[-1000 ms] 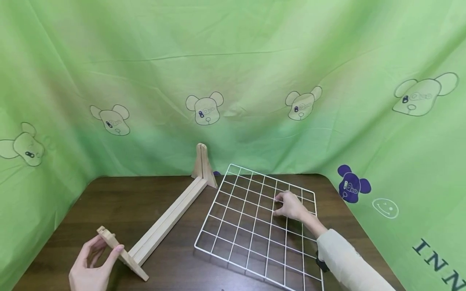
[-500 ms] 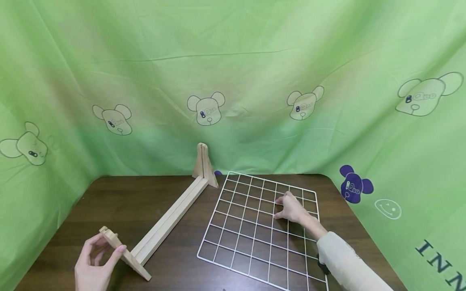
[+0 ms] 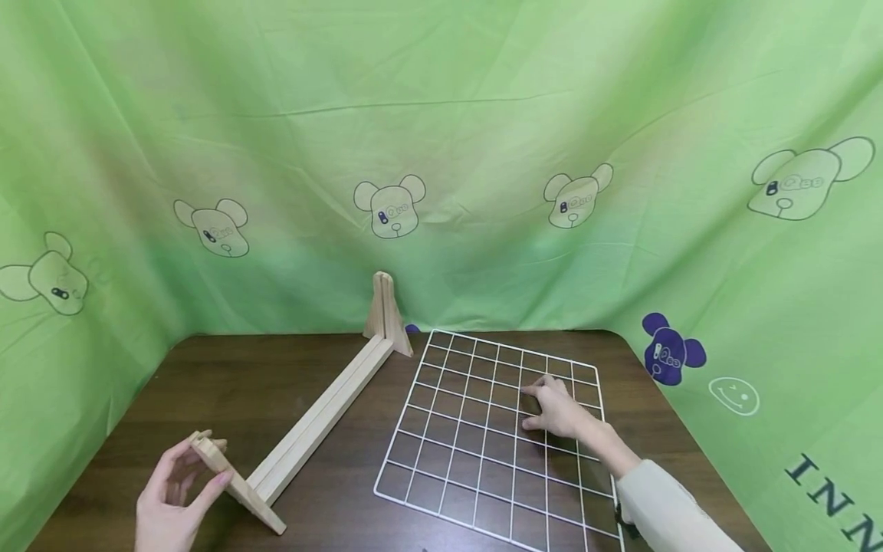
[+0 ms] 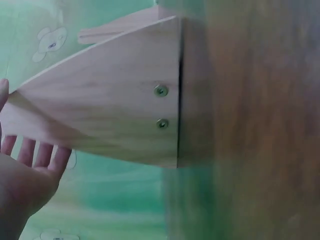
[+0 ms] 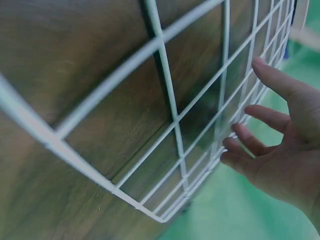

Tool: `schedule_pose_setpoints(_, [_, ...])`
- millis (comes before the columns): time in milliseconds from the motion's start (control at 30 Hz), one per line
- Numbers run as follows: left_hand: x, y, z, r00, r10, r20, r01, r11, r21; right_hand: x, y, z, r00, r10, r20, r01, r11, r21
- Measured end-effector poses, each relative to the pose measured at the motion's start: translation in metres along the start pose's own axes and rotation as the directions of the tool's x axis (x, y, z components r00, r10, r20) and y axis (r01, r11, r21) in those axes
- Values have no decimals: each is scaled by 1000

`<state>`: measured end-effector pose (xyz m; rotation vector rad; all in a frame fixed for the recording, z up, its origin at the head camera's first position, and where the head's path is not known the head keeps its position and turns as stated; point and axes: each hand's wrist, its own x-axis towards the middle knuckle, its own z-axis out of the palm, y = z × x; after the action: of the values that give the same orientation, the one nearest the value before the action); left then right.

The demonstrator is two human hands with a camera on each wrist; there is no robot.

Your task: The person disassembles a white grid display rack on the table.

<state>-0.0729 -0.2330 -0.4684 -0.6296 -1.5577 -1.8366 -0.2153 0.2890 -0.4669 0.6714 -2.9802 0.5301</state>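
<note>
A wooden stand (image 3: 331, 410) with a long grooved base bar and an upright at each end sits on the left half of the table. My left hand (image 3: 171, 491) holds the top of its near end panel (image 4: 110, 95), thumb on one edge and fingers on the other; two screw heads show on that panel. The white wire grid panel (image 3: 476, 429) lies on the table to the right. Over its right part is my right hand (image 3: 562, 410), fingers spread and gently bent, gripping nothing. In the right wrist view the fingertips (image 5: 257, 62) are close to the wires.
The dark wooden table (image 3: 228, 376) ends at a green cloth backdrop (image 3: 469, 268) with printed bear heads, which also rises on both sides. The stand's far upright (image 3: 386, 314) is near the back edge, close to the grid's far left corner.
The grid's raised far left part has come down onto the table. My right hand has let go of it and drawn slightly back toward me. The left hand has barely shifted on the stand.
</note>
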Motion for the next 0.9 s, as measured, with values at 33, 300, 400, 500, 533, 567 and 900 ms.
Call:
schedule_pose_setpoints(33, [1, 0, -3, 999, -1, 41, 2, 1000, -25, -7, -6, -1, 1000, 12, 16, -12, 1000, 6])
schedule_pose_setpoints(300, [12, 3, -24, 966, -76, 249, 95, 993, -65, -73, -39, 1, 998, 35, 58, -36, 999, 18])
schedule_pose_setpoints(400, [17, 3, -28, 952, -95, 293, 118, 991, -60, -93, -40, 7, 1000, -2, -13, 2, 999, -36])
schedule_pose_setpoints(500, [21, 2, -31, 941, -115, 318, 138, 989, -49, -105, -40, 11, 997, -46, -66, 40, 995, -87])
schedule_pose_setpoints(533, [21, 2, -31, 939, -118, 322, 140, 989, -47, -108, -40, 11, 995, -60, -76, 52, 993, -102])
schedule_pose_setpoints(567, [21, 2, -32, 938, -120, 325, 142, 989, -45, -110, -40, 12, 994, -74, -77, 65, 991, -114])
schedule_pose_setpoints(900, [19, 6, -30, 946, -178, 272, 179, 984, 23, -113, -38, 17, 981, -147, -126, 123, 975, -184])
